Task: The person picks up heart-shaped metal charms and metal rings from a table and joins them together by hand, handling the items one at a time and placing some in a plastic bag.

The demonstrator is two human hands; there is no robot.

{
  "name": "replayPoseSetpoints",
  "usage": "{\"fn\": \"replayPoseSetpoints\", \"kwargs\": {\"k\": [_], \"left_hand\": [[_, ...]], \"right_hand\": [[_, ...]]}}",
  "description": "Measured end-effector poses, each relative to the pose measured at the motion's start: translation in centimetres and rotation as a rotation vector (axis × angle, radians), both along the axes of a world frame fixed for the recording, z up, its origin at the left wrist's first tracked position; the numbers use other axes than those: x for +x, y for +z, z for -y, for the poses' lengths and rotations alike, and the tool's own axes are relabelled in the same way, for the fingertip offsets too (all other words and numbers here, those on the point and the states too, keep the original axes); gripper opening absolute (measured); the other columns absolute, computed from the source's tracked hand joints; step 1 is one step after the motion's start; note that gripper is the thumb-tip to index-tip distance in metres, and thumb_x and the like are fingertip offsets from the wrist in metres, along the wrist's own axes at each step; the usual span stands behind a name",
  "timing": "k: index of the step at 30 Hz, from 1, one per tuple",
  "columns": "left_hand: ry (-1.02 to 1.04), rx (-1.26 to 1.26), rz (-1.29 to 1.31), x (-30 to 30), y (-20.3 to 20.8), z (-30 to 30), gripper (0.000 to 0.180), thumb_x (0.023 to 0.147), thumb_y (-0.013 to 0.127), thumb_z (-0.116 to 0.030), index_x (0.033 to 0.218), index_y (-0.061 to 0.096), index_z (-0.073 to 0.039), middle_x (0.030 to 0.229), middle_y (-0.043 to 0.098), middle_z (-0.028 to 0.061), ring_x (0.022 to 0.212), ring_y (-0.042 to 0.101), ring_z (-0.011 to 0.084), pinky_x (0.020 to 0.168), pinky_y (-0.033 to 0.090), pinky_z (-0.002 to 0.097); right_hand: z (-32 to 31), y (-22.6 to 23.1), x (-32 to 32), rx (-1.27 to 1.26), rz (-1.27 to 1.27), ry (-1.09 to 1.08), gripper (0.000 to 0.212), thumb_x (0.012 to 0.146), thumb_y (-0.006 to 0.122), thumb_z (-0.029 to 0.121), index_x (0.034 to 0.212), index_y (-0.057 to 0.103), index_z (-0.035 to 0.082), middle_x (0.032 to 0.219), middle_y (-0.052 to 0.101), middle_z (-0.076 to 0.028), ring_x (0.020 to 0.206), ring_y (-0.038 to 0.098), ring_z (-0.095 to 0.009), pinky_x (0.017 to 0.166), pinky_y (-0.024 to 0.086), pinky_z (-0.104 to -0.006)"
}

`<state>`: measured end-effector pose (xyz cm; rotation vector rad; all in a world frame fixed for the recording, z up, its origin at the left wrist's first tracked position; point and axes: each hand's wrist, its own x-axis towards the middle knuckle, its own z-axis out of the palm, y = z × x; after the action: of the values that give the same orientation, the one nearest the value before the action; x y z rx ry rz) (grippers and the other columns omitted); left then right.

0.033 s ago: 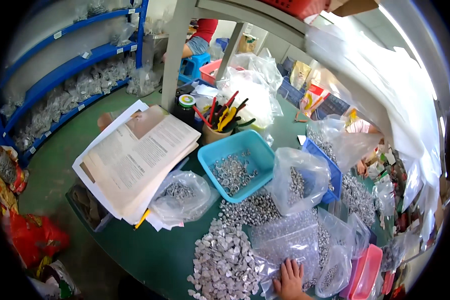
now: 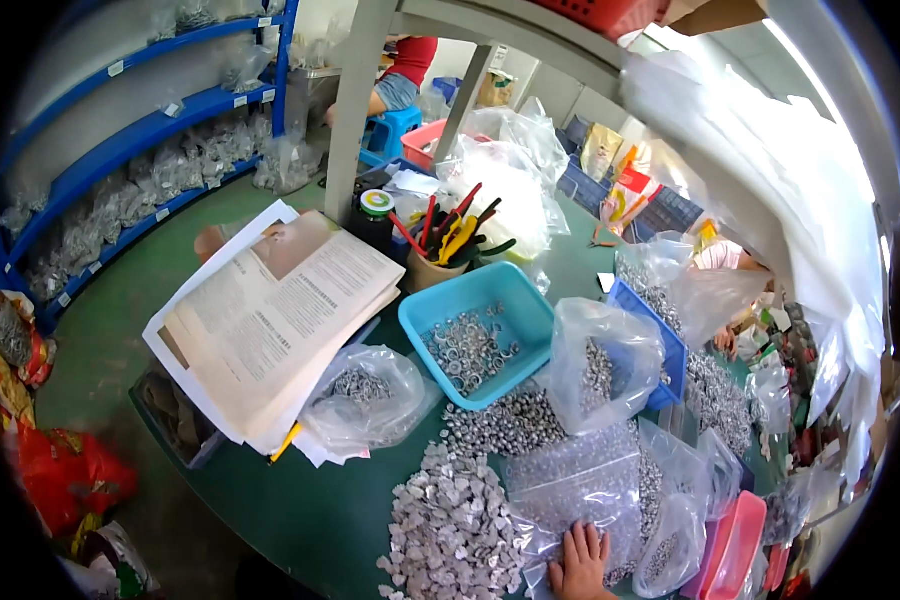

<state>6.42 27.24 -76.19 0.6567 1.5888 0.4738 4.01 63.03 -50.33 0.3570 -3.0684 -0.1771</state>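
My right hand [image 2: 582, 562] lies palm down on a clear plastic bag [image 2: 580, 480] at the lower edge, fingers stretched out and slightly apart. Small clear or silvery pieces fill the bag; their kind is too small to tell. Left of it spreads a heap of flat silver metal pieces [image 2: 450, 525]. Beyond the bag is a pile of small, rounded, shiny metal parts [image 2: 505, 420]. A turquoise plastic bin [image 2: 530, 310] with silver ring-like parts stands behind that pile. My left hand is out of view.
Papers [image 2: 280, 320] and an open bag of metal parts [image 2: 370, 415] lie on the left. A cup [image 2: 430, 272] holds pliers. A blue bin [image 2: 673, 370], a pink tray [image 2: 738, 545] and more bags crowd the right, where another person's hand [image 2: 724, 340] shows. A grey frame [image 2: 355, 110] rises behind.
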Motion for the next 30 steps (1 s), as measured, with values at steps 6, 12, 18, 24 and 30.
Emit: {"fn": "replayPoseSetpoints", "kwargs": {"k": [6,12,18,24,30], "left_hand": [[0.036,0.004,-0.049,-1.3,-0.8,-0.5,0.034,0.079,0.066,-0.027,0.102,0.069,-0.002,0.098,0.070,0.0163,0.088,0.064,0.0312,0.078,0.049,0.0438],[0.047,-0.003,-0.050,-1.7,-0.5,0.3,0.035,0.079,0.066,-0.028,0.103,0.068,-0.002,0.098,0.069,0.0165,0.088,0.064,0.0317,0.078,0.049,0.0443],[0.095,-0.009,-0.131,-2.9,-0.1,0.8,0.035,0.079,0.067,-0.028,0.103,0.068,-0.002,0.098,0.069,0.0168,0.088,0.064,0.0321,0.077,0.049,0.0447],[0.217,0.040,-0.283,-3.6,-0.5,0.3,0.036,0.080,0.067,-0.029,0.103,0.068,-0.002,0.098,0.069,0.0170,0.088,0.064,0.0325,0.077,0.049,0.0452],[0.295,0.120,-0.441,-3.0,-2.0,0.7,0.036,0.080,0.067,-0.030,0.103,0.068,-0.002,0.098,0.069,0.0173,0.088,0.065,0.0330,0.077,0.049,0.0456]], "right_hand": [[0.6,-0.3,0.4,-0.055,-0.018,-0.012,0.057,0.088,0.050,0.031,0.136,0.048,0.001,0.145,0.042,-0.020,0.136,0.034,-0.043,0.110,0.020,-0.0599],[0.7,-0.6,1.5,-0.054,0.021,-0.010,0.056,0.089,0.049,0.031,0.136,0.048,0.000,0.144,0.043,-0.022,0.132,0.037,-0.045,0.110,0.021,-0.0603],[1.2,-0.9,1.5,-0.089,0.105,-0.044,0.059,0.086,0.052,0.027,0.138,0.044,0.001,0.146,0.040,-0.020,0.135,0.035,-0.040,0.111,0.018,-0.0605],[1.1,-0.3,1.2,-0.074,0.023,-0.004,0.056,0.089,0.048,0.028,0.138,0.045,0.001,0.148,0.038,-0.020,0.135,0.033,-0.042,0.113,0.018,-0.0575],[0.1,-1.7,1.6,-0.257,-0.211,0.102,0.029,0.091,0.053,0.015,0.116,0.058,0.002,0.134,0.053,-0.019,0.124,0.048,-0.041,0.107,0.032,-0.0547]]}}
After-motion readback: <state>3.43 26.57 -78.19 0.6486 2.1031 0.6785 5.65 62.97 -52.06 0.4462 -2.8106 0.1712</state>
